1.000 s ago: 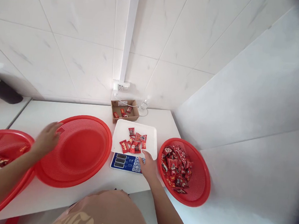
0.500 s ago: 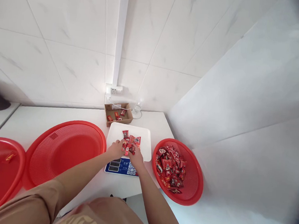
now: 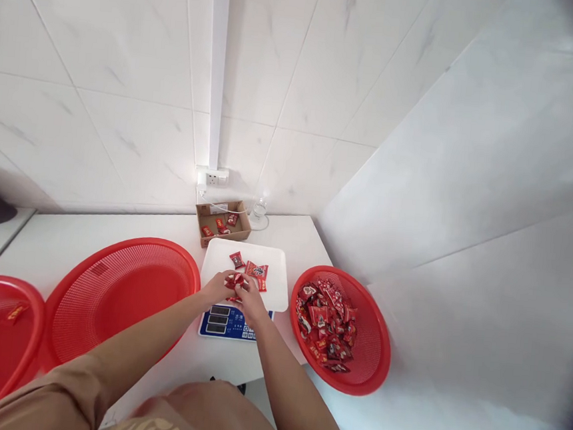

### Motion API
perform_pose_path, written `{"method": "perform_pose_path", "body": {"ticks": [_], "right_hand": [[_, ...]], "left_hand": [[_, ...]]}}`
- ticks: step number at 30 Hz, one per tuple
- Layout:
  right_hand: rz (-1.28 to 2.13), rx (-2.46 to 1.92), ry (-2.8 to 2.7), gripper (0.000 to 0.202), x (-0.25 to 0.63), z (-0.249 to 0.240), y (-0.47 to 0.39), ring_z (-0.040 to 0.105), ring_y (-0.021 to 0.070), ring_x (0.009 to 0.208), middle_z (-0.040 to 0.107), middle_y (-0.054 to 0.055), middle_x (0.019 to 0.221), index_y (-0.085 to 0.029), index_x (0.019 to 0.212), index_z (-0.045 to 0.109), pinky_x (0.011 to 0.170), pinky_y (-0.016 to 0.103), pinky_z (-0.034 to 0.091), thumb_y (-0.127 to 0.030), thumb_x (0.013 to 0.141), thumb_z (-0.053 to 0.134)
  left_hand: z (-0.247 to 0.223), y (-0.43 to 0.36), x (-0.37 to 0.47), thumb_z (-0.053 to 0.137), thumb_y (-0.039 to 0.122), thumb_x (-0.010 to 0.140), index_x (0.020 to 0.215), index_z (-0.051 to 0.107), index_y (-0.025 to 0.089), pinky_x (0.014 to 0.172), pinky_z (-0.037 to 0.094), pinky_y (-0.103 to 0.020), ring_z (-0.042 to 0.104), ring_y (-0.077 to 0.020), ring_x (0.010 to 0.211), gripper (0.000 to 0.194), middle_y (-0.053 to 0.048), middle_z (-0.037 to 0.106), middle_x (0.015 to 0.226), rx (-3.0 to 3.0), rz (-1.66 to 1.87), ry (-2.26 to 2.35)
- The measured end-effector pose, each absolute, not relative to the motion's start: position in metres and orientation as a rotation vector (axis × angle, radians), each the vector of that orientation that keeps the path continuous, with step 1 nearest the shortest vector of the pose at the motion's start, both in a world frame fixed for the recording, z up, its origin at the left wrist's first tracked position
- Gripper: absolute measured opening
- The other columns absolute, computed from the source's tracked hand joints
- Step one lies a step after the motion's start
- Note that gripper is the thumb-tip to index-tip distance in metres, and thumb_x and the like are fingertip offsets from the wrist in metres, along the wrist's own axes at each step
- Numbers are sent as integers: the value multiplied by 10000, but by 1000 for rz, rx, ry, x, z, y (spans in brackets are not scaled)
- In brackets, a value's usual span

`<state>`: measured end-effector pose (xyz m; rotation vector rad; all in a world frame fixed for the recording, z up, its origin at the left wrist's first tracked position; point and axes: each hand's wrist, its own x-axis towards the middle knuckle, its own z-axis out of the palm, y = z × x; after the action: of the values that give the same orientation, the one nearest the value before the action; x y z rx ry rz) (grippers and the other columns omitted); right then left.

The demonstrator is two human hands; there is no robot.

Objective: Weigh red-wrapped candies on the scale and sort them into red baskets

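A: Hands first. What's noted?
B: Left hand low over the tray, fingers curled part-way inward, gripping red packets at its fingertips.
A: And the right hand?
B: Same cluster, other side. Fingers bent, partly closed, thumb side toward the left hand. The hands meet around the packets; the count between them is hard to make out, perhaps two or three.
A: Anything else on the tray?
B: More red packets past the fingers: a small one toward the wall side, a larger one right of it, a further piece just beside that. Tray is white, on the scale; blue panel at the near side, its keys partly covered by the right hand.
A: Surroundings?
B: Right basket, red, heaped with packets at its left part. Middle basket, red, left of the scale, the left forearm across its near edge. Left basket, cut by the frame, some packets inside.
A: Beyond the tray?
B: Open carton, a few packets in it. Clear jar beside it, near the wall.
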<state>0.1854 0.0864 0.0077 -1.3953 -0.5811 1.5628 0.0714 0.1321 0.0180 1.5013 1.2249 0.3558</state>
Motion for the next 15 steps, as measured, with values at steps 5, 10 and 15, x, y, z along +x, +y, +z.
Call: {"method": "perform_pose_path", "body": {"ticks": [5,10,15], "right_hand": [[1678,-1169,-736,449,141,32,78,578,180,1028,503,14,1275,-307,1125,514,814,365,510,-373,703,653],[1580,-1189,-1379,541,113,34,89,459,211,1215,456,38,1366,-309,1289,451,1005,418,375,-380,771,591],[704,-2012,-1642,593,169,9,113,202,286,1367,278,134,1466,-205,1347,404,1068,466,244,-213,775,562]], "left_hand": [[58,105,14,638,341,692,1254,471,207,802,530,-343,606,-231,1017,601,-94,611,1151,1330,608,1208],[71,79,-58,588,504,713,1387,310,234,968,417,-479,401,-328,1278,777,-140,416,1393,1276,563,1768],[40,59,-90,460,515,781,1359,355,186,963,433,-457,385,-312,1293,673,-146,408,1393,1526,531,1878]]}}
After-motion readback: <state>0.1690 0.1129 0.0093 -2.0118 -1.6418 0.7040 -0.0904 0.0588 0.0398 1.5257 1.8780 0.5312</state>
